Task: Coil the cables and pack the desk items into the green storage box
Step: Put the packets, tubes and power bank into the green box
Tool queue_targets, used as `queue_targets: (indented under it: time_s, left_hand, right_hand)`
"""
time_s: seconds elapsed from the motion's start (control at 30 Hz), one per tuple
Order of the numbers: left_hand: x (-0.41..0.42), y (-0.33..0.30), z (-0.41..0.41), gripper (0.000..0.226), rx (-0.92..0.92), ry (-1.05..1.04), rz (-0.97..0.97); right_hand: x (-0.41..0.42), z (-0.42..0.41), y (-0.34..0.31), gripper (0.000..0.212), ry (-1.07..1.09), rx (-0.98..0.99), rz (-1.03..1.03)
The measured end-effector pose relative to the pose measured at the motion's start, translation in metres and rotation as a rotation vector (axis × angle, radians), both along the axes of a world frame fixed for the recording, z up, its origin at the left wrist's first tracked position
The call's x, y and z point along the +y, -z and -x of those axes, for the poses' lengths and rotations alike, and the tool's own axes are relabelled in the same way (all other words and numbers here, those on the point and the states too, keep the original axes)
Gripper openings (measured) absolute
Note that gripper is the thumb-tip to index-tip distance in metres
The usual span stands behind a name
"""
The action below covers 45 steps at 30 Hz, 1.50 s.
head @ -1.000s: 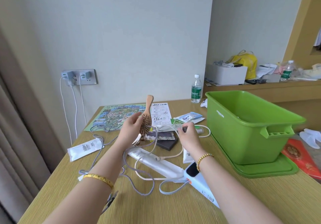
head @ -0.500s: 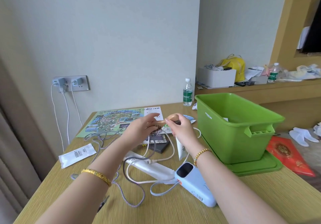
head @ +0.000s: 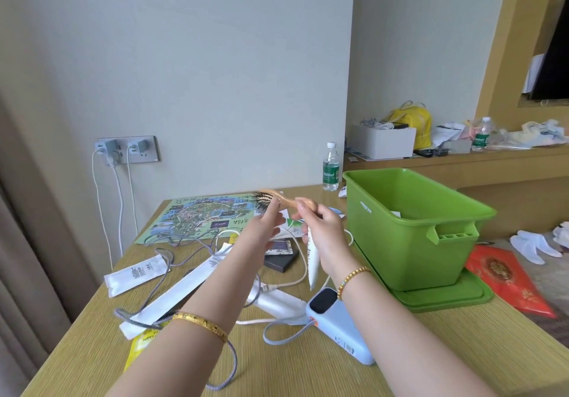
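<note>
The right hand (head: 323, 230) has its grip closed on the handle of a wooden hairbrush (head: 278, 199), held level above the table (head: 462, 344), and the same hand also pins a white tube (head: 313, 261) that hangs down from the palm. The left hand (head: 264, 227) sits just left of it with a released grip, fingertips against the brush's bristle end. Right of the right hand, near but apart, the green storage box (head: 409, 227) stands on its green lid (head: 446, 298); something pale lies inside, too little of it showing to name. Beneath both hands the table is cluttered: a grey cable (head: 172, 261) loops under the left forearm, a white cable (head: 295, 276) runs below the right hand, a blue power bank (head: 338, 325) lies under the right wrist, and white sachets (head: 135, 273) lie further left. A dark flat case (head: 281, 256) is partly hidden behind the hands. Beyond them a map (head: 197, 218) and a water bottle (head: 331, 168) sit by the wall.
</note>
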<state>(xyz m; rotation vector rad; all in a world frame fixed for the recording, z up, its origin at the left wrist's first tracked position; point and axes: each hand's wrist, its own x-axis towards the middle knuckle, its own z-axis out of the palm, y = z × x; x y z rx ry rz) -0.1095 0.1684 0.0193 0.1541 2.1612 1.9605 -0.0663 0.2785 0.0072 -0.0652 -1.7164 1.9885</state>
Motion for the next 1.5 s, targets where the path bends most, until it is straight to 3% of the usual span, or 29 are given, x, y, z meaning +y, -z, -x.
queue_targets:
  time_s: [0.17, 0.27, 0.33, 0.47, 0.53, 0.6, 0.63, 0.73, 0.97, 1.13, 1.23, 1.5]
  left_hand:
    - [0.019, -0.008, -0.004, 0.019, 0.003, -0.12, -0.38]
    - [0.03, -0.02, -0.006, 0.026, 0.124, -0.236, -0.386]
    - [0.034, -0.03, -0.005, 0.02, 0.232, -0.244, -0.367]
    - [0.056, -0.056, -0.002, 0.021, 0.358, -0.063, -0.055]
    - [0.079, -0.069, -0.006, 0.018, 0.405, 0.062, 0.166]
    - [0.107, -0.078, -0.013, 0.007, 0.395, 0.174, 0.283]
    - [0.121, -0.079, -0.017, 0.014, 0.388, 0.216, 0.322]
    - [0.158, -0.079, -0.023, 0.039, 0.455, 0.291, 0.434]
    - [0.206, -0.071, -0.026, 0.027, 0.669, 0.464, 0.955]
    - [0.216, -0.056, -0.022, 0.035, 0.671, 0.545, 1.261]
    - [0.208, -0.055, -0.024, 0.044, 0.686, 0.462, 1.268]
    - [0.127, -0.056, -0.012, 0.036, 0.85, 0.056, 0.894]
  right_hand:
    - [0.001, -0.009, -0.001, 0.015, -0.119, -0.065, -0.161]
    - [0.009, -0.018, -0.013, 0.02, -0.029, -0.181, -0.275]
    - [0.024, -0.024, -0.03, 0.023, -0.009, -0.194, -0.222]
    - [0.062, -0.036, -0.082, 0.033, 0.063, -0.013, -0.135]
    - [0.086, -0.039, -0.104, 0.031, 0.226, 0.069, -0.105]
    - [0.116, -0.041, -0.112, 0.028, 0.417, 0.086, -0.16]
    - [0.133, -0.043, -0.111, 0.027, 0.491, 0.064, -0.216]
    - [0.175, -0.045, -0.098, 0.023, 0.561, -0.133, -0.448]
    - [0.2, -0.046, -0.087, 0.025, 0.302, -0.616, -0.956]
    - [0.197, -0.036, -0.085, 0.025, 0.283, -0.764, -1.173]
    - [0.195, -0.038, -0.08, 0.03, 0.404, -0.702, -1.164]
    - [0.125, -0.024, -0.077, 0.029, 0.492, -0.144, -1.086]
